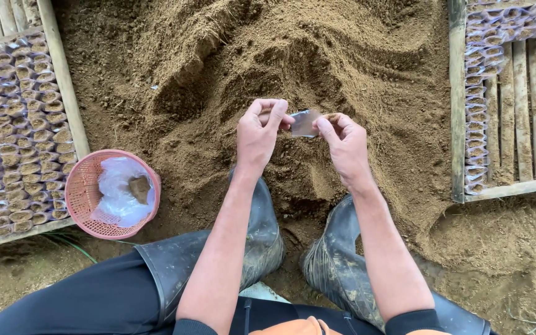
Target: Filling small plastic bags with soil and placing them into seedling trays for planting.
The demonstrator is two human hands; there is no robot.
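My left hand [260,131] and my right hand [343,144] are raised together over a large heap of brown soil mix [317,56]. Between their fingertips they pinch a small, clear, flat plastic pouch [304,123], one hand on each side. The pouch looks empty. Below the hands, my two muddy grey rubber boots [262,236] stand in the soil.
A pink plastic basket [82,195] with clear plastic and a lump of soil in it sits at the left. A wooden tray [69,93] packed with several soil-filled pouches lies at far left. Another slatted wooden tray [457,124] at right holds a column of filled pouches.
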